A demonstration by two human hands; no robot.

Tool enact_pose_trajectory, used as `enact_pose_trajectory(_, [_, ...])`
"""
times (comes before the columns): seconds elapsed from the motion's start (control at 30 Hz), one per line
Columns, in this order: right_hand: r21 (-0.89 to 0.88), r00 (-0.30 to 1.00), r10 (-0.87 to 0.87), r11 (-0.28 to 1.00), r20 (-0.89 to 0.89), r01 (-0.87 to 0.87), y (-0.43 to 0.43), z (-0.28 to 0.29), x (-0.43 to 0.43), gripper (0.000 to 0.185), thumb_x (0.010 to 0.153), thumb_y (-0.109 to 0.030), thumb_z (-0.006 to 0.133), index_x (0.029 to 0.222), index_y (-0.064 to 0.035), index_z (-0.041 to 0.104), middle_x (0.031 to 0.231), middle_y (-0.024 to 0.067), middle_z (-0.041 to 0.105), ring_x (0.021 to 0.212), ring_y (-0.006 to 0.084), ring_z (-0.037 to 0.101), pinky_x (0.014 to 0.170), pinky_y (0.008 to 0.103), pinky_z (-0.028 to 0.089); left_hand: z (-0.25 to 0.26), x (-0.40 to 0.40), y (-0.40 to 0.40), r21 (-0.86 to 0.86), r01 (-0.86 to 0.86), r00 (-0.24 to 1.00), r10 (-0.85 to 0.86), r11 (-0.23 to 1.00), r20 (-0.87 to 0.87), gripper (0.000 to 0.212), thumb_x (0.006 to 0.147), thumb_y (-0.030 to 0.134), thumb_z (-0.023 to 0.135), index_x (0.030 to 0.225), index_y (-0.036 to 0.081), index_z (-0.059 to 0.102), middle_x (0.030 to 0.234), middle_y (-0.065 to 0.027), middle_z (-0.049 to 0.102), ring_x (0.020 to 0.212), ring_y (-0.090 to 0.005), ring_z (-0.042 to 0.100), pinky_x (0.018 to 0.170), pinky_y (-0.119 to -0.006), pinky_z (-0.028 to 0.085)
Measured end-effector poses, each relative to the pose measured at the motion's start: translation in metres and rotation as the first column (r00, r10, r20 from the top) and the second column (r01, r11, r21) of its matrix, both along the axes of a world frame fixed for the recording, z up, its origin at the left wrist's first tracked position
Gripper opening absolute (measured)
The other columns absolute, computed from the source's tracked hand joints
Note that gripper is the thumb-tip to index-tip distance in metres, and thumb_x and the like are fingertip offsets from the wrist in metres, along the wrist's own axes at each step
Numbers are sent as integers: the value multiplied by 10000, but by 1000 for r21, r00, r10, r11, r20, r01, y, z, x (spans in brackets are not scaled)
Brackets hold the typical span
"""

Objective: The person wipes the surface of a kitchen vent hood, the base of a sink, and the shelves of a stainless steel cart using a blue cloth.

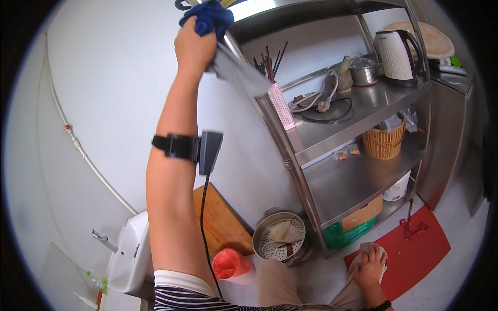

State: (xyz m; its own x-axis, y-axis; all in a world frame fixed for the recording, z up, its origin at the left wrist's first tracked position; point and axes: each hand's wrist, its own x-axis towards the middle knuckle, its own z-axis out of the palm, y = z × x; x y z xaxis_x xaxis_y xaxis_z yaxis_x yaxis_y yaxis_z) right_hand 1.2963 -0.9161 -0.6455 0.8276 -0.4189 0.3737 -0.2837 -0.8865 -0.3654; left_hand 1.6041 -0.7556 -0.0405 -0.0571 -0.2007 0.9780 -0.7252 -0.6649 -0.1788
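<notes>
Stretched far up, my left hand (195, 48) is closed on a bunched dark blue cloth (210, 17) beside the top of a steel shelving rack's near post. A blurred grey, blade-like flat thing (245, 76) slants down from just beside this hand; whether the hand also grips it, I cannot tell. A black strap with a grey device (210, 152) and a cable is on the left forearm. At the lower right, my right hand (369, 266) lies with fingers spread on my knee in beige trousers, holding nothing visible.
The steel rack (362, 120) holds a pink chopstick holder (281, 105), cables, a lidded pot (363, 70), an electric kettle (397, 58) and a wicker basket (384, 143). Below are a steamer pot (258, 241), a wooden board (221, 221), a red-lined bin (237, 272), a white sink (126, 260) and a red mat (420, 252).
</notes>
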Motion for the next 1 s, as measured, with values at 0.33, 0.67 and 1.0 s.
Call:
enact_pose_trajectory(0.33, [29, 999, 24, 999, 21, -25, -4, -5, 2, 475, 636, -217, 661, 1076, -47, 599, 1294, 158, 450, 1286, 361, 339, 1007, 620, 266, 61, -29, -35, -21, -284, 949, 284, 959, 140, 303, 744, 161, 519, 999, 49, 638, 1068, -254, 598, 965, -419, 574, 875, -432, 471])
enact_pose_trajectory(0.67, [50, 1000, -5, 999, 17, 4, -6, 1, -1, 510, 636, -197, 663, 1132, -101, 594, 1294, 135, 461, 1282, 343, 351, 1012, 594, 267, 23, -59, -61, 87, -599, 786, 564, 796, 253, 257, 744, 195, 596, 900, 26, 709, 1337, -221, 431, 1047, -423, 504, 870, -445, 479])
enact_pose_trajectory(1.0, [64, 999, 10, 998, 41, -12, -13, 3, -8, 484, 654, -208, 664, 1115, -79, 590, 1323, 130, 436, 1289, 336, 339, 1034, 566, 262, -44, -42, -42, 173, -547, 768, 409, 819, 493, 223, 687, 64, 658, 910, 68, 668, 1274, -105, 507, 991, -347, 543, 727, -389, 544])
